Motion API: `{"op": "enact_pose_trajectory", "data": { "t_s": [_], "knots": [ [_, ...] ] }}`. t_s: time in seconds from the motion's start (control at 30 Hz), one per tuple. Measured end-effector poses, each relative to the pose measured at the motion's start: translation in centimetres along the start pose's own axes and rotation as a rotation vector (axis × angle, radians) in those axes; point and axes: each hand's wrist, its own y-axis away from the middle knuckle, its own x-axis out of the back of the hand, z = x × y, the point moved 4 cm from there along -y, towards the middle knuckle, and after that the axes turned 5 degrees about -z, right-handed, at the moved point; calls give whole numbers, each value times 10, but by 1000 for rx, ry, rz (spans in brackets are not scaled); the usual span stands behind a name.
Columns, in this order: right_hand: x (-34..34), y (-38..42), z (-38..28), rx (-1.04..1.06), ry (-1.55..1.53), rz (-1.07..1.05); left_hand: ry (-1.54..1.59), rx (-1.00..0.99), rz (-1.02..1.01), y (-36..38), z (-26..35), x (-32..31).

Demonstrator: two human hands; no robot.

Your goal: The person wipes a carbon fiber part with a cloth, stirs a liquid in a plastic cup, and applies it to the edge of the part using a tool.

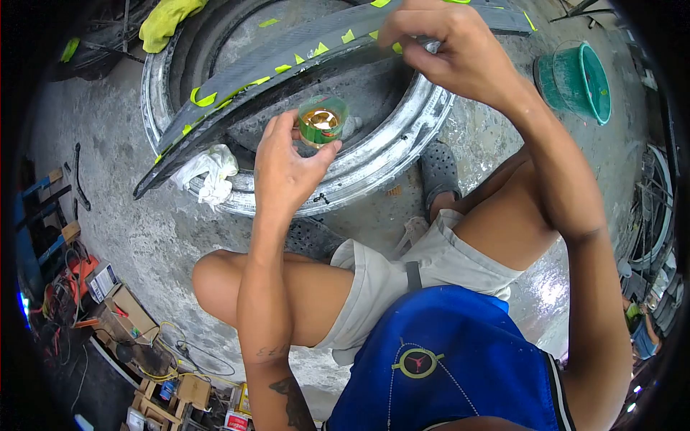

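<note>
My left hand [286, 169] holds a small clear green cup [321, 123] with amber liquid in it, its fingers and thumb around the sides. Beyond the cup lies a long, dark, curved strip [267, 54] with a woven-looking surface and bits of yellow-green tape [321, 49] along its edge. Over the strip's right part, my right hand [456, 50] is closed, fingers bent toward the thumb. Whatever it pinches, if anything, is hidden, and the fingertips are slightly blurred. Under the strip is a big silver-grey ring [392, 154], like a painted tire.
A crumpled white cloth [208, 172] lies against the ring's lower left, and a yellow cloth [167, 23] hangs at its upper left. To the right stands a green bucket [568, 85]. Cardboard boxes [129, 312] and cables clutter the lower left. My clogs [438, 169] are close to the ring.
</note>
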Motion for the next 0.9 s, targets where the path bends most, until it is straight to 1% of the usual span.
{"op": "enact_pose_trajectory", "data": {
  "t_s": [0.07,0.1,0.17,0.3,0.37,0.4,0.47,0.53,0.63,0.7,0.8,0.9],
  "knots": [
    [-4,2,1,163,59,60,4,9,4,1,1,0],
    [-5,4,3,165,59,62,9,6,5,1,1,0],
    [-6,11,5,234,133,59,12,6,12,3,1,1],
    [-7,28,0,200,200,32,-13,-18,26,4,1,2],
    [-12,38,1,266,281,140,-13,-25,31,5,-2,1],
    [-16,45,2,269,283,136,-16,-33,29,5,-3,1],
    [-24,58,5,143,317,104,-14,-43,31,5,-5,1],
    [-27,62,2,135,316,102,-84,-50,49,5,-6,1],
    [-32,65,1,106,291,117,-77,-45,42,5,-5,1],
    [-33,64,5,34,180,138,-67,-53,41,4,-6,0],
    [-37,61,7,-15,118,142,-52,-60,36,4,-5,0],
    [-43,58,10,-15,90,149,-45,-62,38,4,-6,0]
  ]
}}
